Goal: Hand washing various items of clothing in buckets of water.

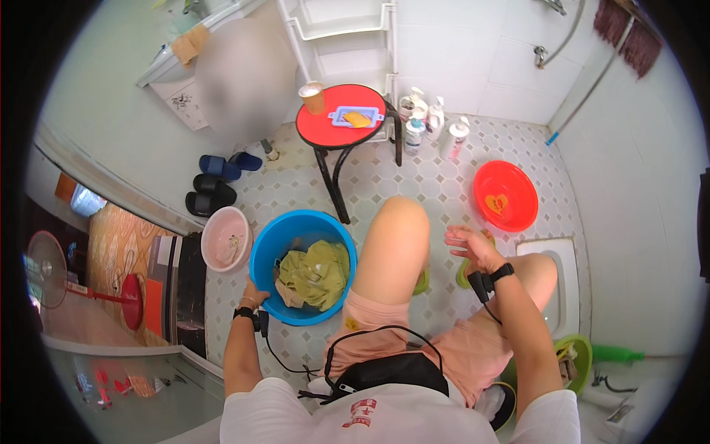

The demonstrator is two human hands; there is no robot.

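Observation:
My left hand (256,294) grips the left rim of a blue plastic tub (265,252), thumb over the edge. Inside the tub lie a crumpled olive-green garment (316,275) and a beige cloth (288,295) partly under it. My right hand (472,245) is raised over the floor beside my right knee, fingers apart, holding nothing. Beyond it stands a red plastic basin (513,191) with an orange heart-shaped print on its bottom. Each wrist wears a black strap with a cabled device.
A red round stool (327,129) ahead holds a cup (312,99) and a soap dish (338,117) with a yellow bar. Pump bottles (456,139) stand behind it. Around me are a pink basin (208,241), slippers (213,194), a squat toilet (566,288) and a green bucket (583,361).

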